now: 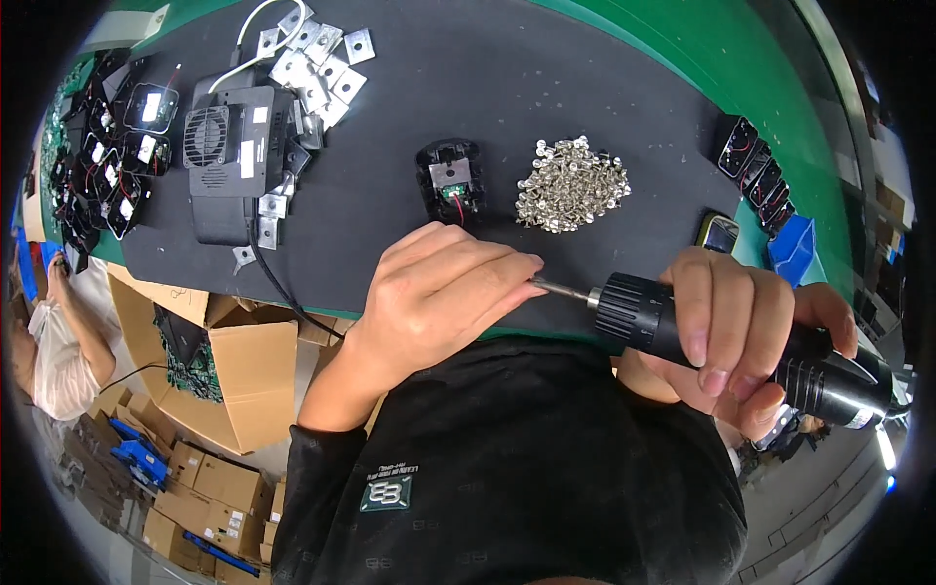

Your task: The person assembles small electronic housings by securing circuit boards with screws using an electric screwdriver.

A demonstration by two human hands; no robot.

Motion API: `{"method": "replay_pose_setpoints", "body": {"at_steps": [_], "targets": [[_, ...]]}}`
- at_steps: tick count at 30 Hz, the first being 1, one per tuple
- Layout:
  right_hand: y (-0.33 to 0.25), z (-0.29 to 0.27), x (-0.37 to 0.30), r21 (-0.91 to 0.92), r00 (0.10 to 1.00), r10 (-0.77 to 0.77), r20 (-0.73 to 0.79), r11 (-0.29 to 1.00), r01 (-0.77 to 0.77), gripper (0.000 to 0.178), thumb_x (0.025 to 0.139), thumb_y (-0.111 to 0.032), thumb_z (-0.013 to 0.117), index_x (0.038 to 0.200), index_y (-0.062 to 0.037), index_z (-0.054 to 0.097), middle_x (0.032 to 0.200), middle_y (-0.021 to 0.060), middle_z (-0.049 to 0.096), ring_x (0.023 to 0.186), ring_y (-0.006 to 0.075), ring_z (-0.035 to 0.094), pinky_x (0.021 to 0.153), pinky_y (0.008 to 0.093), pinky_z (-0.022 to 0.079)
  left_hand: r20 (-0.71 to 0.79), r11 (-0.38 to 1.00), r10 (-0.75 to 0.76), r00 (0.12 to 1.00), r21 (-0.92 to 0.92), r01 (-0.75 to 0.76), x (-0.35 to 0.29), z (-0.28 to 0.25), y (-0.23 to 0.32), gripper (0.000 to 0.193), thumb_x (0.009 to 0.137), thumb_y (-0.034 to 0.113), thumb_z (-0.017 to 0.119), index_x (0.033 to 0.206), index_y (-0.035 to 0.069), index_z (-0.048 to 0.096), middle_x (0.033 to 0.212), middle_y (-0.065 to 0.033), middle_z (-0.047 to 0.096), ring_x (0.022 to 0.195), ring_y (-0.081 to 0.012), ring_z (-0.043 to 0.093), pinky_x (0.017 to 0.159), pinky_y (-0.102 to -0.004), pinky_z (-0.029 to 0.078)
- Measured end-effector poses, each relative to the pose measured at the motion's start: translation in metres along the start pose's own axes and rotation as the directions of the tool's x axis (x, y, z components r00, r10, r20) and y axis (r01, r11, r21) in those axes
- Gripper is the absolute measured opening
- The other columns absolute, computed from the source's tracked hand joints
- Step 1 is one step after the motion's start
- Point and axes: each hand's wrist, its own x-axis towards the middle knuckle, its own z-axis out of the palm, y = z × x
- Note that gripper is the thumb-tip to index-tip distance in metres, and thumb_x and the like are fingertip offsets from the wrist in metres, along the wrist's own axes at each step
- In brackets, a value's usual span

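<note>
Black cylindrical electric screwdriver [819,378], ribbed collar [624,310], steel bit [565,290]. Right grip [731,307] clamped round screwdriver; left grip [439,283] pinched on bit's tip.

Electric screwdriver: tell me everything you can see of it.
The electric screwdriver is black, roughly cylindrical and plastic-looking, with a ribbed front collar and a slim, silver, metal-looking bit. Grooves mark the body toward its glossy rear, where a pale label shows. It slants across the right side of the picture, bit pointing left and slightly up. The right hand grasps its middle, hiding part of it. The bit's tip reaches the fingers of the left hand; whether they grip it is unclear.
</note>
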Motion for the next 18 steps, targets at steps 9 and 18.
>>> {"method": "replay_pose_setpoints", "body": {"at_steps": [9, 18], "targets": [[0.003, 0.001, 0.006, 0.028, 0.999, -0.001, 0.034, 1.000, 0.000, 0.055, 0.074, -0.008, 0.073, 0.124, -0.0170, 0.053, 0.071, -0.0055, 0.056, 0.062, 0.0075, 0.058, 0.068, 0.0227, 0.049, -0.130, 0.998, 0.013, 0.991, -0.064, -0.021, -0.004, -0.001, -0.004, 0.025, 0.065, 0.012, 0.082, 0.085, 0.003, 0.071, 0.080, -0.0056, 0.069, 0.063, -0.0173, 0.060, 0.055, -0.0277, 0.044], [0.008, 0.008, 0.008, 0.009, 0.998, 0.064, 0.001, 0.998, -0.064, 0.052, 0.075, -0.007, 0.074, 0.122, -0.0207, 0.056, 0.069, -0.0063, 0.054, 0.060, 0.0075, 0.057, 0.064, 0.0216, 0.048, -0.135, 0.991, 0.014, 0.991, -0.129, -0.032, -0.006, -0.004, -0.014, 0.024, 0.068, 0.015, 0.082, 0.084, 0.001, 0.070, 0.075, -0.0084, 0.070, 0.063, -0.0186, 0.064, 0.056, -0.0268, 0.046]]}}
